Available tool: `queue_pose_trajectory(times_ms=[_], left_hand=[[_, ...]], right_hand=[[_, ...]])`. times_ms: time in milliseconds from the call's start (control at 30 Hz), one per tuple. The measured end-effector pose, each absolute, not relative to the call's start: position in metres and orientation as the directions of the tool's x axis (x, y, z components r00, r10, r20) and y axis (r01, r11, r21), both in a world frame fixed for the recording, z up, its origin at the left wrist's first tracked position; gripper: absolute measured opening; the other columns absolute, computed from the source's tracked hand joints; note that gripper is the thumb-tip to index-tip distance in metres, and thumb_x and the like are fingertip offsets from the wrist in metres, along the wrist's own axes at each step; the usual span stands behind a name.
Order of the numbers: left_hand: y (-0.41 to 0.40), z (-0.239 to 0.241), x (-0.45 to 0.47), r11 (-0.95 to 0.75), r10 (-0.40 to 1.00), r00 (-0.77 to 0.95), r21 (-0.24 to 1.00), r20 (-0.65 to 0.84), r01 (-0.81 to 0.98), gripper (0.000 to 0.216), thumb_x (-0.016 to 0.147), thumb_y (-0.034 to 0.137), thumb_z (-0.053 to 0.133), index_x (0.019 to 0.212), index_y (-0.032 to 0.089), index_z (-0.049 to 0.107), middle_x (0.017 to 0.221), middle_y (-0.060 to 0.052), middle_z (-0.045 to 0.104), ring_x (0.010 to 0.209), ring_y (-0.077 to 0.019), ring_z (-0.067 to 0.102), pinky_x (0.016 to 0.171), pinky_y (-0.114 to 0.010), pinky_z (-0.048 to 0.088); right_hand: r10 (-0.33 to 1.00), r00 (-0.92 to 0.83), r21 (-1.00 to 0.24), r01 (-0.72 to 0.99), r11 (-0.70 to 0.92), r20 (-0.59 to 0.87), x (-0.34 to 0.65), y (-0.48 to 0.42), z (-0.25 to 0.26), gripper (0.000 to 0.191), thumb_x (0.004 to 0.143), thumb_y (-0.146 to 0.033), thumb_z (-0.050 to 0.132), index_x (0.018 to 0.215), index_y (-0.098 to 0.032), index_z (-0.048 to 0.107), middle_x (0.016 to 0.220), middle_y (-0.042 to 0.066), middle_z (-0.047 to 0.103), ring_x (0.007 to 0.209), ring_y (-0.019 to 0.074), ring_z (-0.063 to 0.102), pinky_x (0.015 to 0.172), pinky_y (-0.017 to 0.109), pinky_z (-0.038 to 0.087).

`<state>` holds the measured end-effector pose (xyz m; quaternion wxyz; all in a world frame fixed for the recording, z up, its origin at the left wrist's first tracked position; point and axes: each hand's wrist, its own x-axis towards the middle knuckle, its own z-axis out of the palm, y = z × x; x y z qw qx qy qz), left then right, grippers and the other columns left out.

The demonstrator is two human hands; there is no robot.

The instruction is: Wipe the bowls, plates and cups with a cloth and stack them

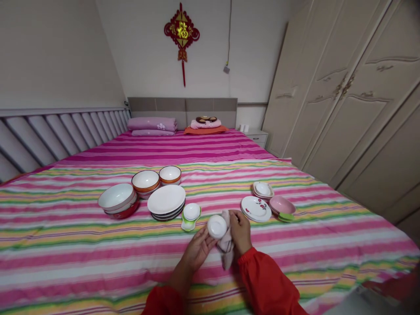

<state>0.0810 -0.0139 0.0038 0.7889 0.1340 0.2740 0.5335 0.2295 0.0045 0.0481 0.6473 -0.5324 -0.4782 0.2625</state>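
Note:
A small white bowl [217, 227] is held at its left edge by my left hand [201, 246], its round base ring apparently facing me. My right hand [240, 229] grips a pale pinkish cloth [226, 243] that touches the bowl's right side and hangs down below it. Just left of the bowl sits a green-and-white dish [188, 225] with a small white bowl [191, 211] on it. To the right of my right hand lies a stack of white plates with red flowers [256, 208].
Farther left stand stacked white plates [166, 199], orange-rimmed bowls [146, 180] and a red-based bowl stack [117, 199]. On the right are a pink bowl [282, 205], a green piece [286, 216] and nested small bowls [263, 189]. Everything rests on a striped bedsheet [98, 262]; wardrobes [344, 100] line the right.

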Motion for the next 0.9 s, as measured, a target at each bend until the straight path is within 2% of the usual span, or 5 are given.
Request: queue_pose_trajectory(times_ms=[100,267,433,667,900], left_hand=[[-0.014,0.005,0.082,0.397,0.915,0.286,0.512,-0.283,-0.762,0.016,0.081,0.008,0.062,0.095,0.016,0.060,0.095,-0.006,0.073,0.085,-0.0163,0.069,0.083,-0.029,0.052],[-0.015,0.004,0.083,0.376,0.927,0.302,0.518,-0.224,-0.769,0.019,0.080,0.008,0.064,0.098,0.015,0.062,0.100,-0.007,0.072,0.088,-0.0143,0.068,0.082,-0.025,0.050],[-0.015,0.000,0.083,0.362,0.932,0.300,0.528,-0.204,-0.768,0.022,0.079,0.009,0.065,0.101,0.014,0.063,0.101,-0.008,0.071,0.088,-0.0147,0.068,0.082,-0.025,0.050],[-0.015,-0.002,0.083,0.360,0.933,0.306,0.550,-0.191,-0.753,0.025,0.077,0.015,0.069,0.102,0.016,0.064,0.104,-0.008,0.071,0.093,-0.0164,0.067,0.089,-0.029,0.048],[-0.014,-0.005,0.085,0.297,0.949,0.299,0.585,-0.097,-0.754,0.023,0.071,0.010,0.071,0.093,0.013,0.068,0.098,-0.007,0.070,0.097,-0.0151,0.063,0.092,-0.024,0.043]], right_hand=[[0.760,0.417,-0.865,0.294,0.406,0.499,0.232,-0.007,0.051,0.024,0.086,-0.038,0.053,0.084,-0.017,0.064,0.082,0.006,0.065,0.078,0.0184,0.058,0.072,0.030,0.048],[0.642,-0.043,-0.527,0.529,0.665,0.766,0.216,-0.027,0.045,0.019,0.089,-0.018,0.051,0.102,-0.021,0.065,0.102,0.009,0.064,0.101,0.0219,0.056,0.090,0.041,0.047],[0.579,-0.179,-0.369,0.616,0.696,0.795,0.214,-0.038,0.033,0.040,0.082,-0.004,0.044,0.116,-0.019,0.058,0.112,0.011,0.059,0.107,0.0244,0.051,0.090,0.046,0.047],[0.627,-0.082,-0.457,0.613,0.645,0.774,0.225,-0.048,0.038,0.028,0.081,-0.003,0.042,0.097,-0.019,0.059,0.093,0.008,0.059,0.090,0.0213,0.054,0.077,0.039,0.050],[0.537,-0.380,-0.162,0.683,0.712,0.753,0.200,-0.040,0.036,0.034,0.088,-0.013,0.046,0.121,-0.017,0.056,0.118,0.012,0.061,0.118,0.0262,0.046,0.097,0.046,0.041]])
